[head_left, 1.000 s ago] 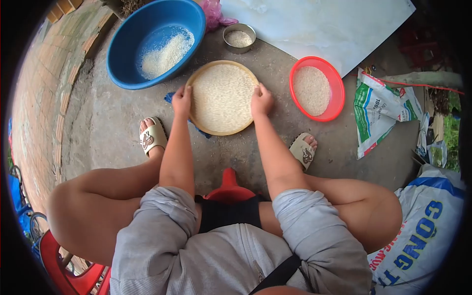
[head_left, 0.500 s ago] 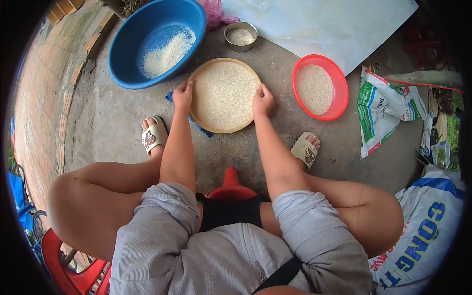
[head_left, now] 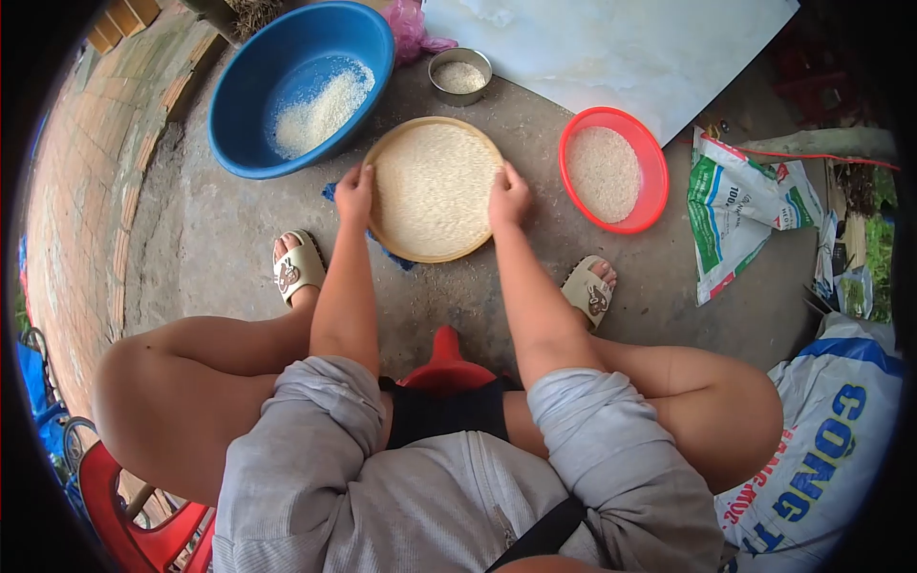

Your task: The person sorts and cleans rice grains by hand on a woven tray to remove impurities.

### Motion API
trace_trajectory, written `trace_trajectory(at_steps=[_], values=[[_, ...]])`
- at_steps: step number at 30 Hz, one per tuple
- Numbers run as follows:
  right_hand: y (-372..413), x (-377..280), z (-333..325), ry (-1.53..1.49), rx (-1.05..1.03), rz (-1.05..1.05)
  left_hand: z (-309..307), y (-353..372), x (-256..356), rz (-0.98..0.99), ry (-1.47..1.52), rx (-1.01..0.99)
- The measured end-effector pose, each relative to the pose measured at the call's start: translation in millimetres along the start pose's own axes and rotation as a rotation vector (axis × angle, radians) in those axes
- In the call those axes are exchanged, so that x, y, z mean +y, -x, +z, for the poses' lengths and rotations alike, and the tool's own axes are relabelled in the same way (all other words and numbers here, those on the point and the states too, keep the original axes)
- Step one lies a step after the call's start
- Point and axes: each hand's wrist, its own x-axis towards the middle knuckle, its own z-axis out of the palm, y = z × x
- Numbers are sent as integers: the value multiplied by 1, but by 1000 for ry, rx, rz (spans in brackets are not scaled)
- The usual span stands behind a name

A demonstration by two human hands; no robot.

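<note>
A round woven tray filled with white rice is held between my knees, above the concrete floor. My left hand grips its left rim and my right hand grips its right rim. A blue cloth peeks out from under the tray's left edge. Beyond the tray to the left sits a large blue basin with some rice in it.
A red bowl of rice lies right of the tray, and a small metal bowl of rice behind it. A pale slab, a green-white bag and a big sack lie right. Brick paving borders the left.
The tray shifted slightly away and back between my hands, and the rice in it resettled. Both hands kept their grip on the rim.
</note>
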Motion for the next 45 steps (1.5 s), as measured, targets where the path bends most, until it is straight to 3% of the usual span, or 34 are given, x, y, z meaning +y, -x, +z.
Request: trace_trajectory(at_steps=[3,5,7,10,12,16,18,19,20,22,24,26,30,31,34,36,38,41,42,45], values=[[7,-11,9,-44,-31,-38,-18,6,2,-90,43,2],[-10,14,-10,-46,-79,-15,10,20,3,-50,131,-16],[-18,22,-46,0,-57,83,49,35,8,8,-9,-8],[-21,49,-58,-218,1,65,64,47,31,109,-45,-64],[-11,44,-37,9,50,53,43,35,33,59,-15,-47],[16,0,6,-33,-35,37,-13,-6,-7,-75,-21,-13],[4,7,2,-53,-43,29,-2,-6,-18,14,125,6],[-9,14,-4,-73,-43,19,12,9,3,-62,192,-22],[-17,14,-25,30,-8,-2,28,18,13,33,70,-8],[-35,39,-52,-194,-32,125,64,35,34,36,2,-68],[-41,66,-52,-202,61,86,73,39,47,64,-33,-55],[-27,29,-42,5,34,107,56,17,25,88,85,-36],[8,-9,19,-92,-26,91,-16,-18,5,-81,52,-5],[8,-13,19,-87,-25,46,-19,-20,3,-42,124,-2],[-12,4,-19,-18,-8,135,29,-4,7,59,78,-24],[-31,37,-48,-258,-7,193,76,19,17,46,20,-44],[-43,75,-53,-249,34,185,87,31,27,24,-35,-55],[-17,21,-42,90,24,122,53,19,27,-27,78,-64],[-8,-3,-35,70,7,178,45,1,2,-35,79,-64],[-6,21,-2,9,6,112,18,-4,20,8,-114,-38]])
